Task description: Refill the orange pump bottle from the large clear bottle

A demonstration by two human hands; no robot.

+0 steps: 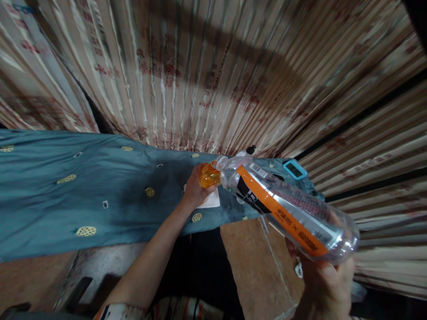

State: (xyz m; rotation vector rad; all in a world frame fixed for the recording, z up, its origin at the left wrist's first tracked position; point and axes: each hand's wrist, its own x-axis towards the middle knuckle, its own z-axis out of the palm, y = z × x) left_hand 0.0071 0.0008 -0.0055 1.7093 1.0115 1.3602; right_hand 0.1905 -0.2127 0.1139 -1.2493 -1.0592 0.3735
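My right hand (328,280) grips a large clear plastic bottle (283,209) with an orange, black and silver label near its base. The bottle is tilted, and its uncapped-looking neck points down and left. At its mouth, my left hand (195,189) wraps round a small see-through orange container (209,176). The two appear to meet or nearly meet; I cannot tell whether they touch. Whether liquid is passing between them does not show. A white sheet or tissue (211,200) lies on the cloth beneath my left hand.
A teal cloth with pineapple prints (126,213) covers the long narrow surface. Behind the bottle neck stands a clear item with a black top (251,150). A light-blue device with a dark screen (295,169) lies at the right end. Pleated curtains (187,80) hang close behind.
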